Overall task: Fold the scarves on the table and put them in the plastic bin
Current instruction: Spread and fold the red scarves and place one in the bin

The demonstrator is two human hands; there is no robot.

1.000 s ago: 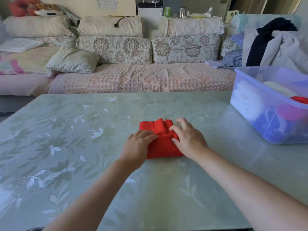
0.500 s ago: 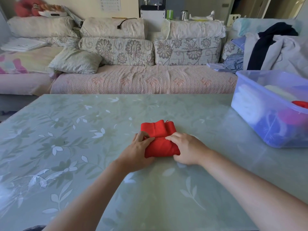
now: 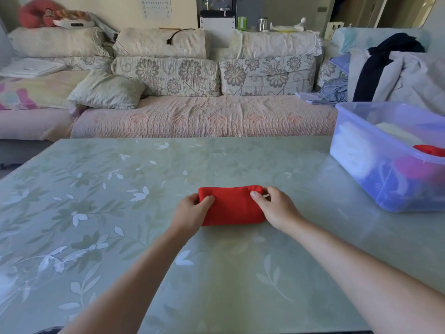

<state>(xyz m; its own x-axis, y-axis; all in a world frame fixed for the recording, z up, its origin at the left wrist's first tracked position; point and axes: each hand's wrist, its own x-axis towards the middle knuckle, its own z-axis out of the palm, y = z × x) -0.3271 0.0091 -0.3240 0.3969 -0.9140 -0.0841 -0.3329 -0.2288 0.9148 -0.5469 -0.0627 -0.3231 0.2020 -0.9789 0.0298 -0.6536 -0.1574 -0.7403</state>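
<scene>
At the left of the scene the table (image 3: 72, 213), covered in a leaf-patterned sheet, carried nothing but its print. No other loose scarf was visible on it.

The person's left hand (image 3: 190, 213) gripped the left end of the red scarf (image 3: 231, 206), thumb on top and fingers curled around the edge. The scarf lay on the table near its middle, already reduced to a compact, thick bundle with rounded ends.

The right hand (image 3: 277, 208) held the opposite end in the same manner, thumb pressed on the upper face. Judged from this symmetrical hold, both ends were pinched so that the folds would stay together when the bundle was lifted; folding appeared finished and transfer not yet begun.

At the far right the plastic bin (image 3: 356, 169) stood on the table, well apart from the scarf, its translucent walls showing folded items inside, white, blue and red among them. Its position within the right arm's reach seemed convenient for depositing.

No brand, label or legible writing was found on scarf, bin or table. A grid-like sheet (image 3: 156, 7) on the back wall was too small to read.
</scene>
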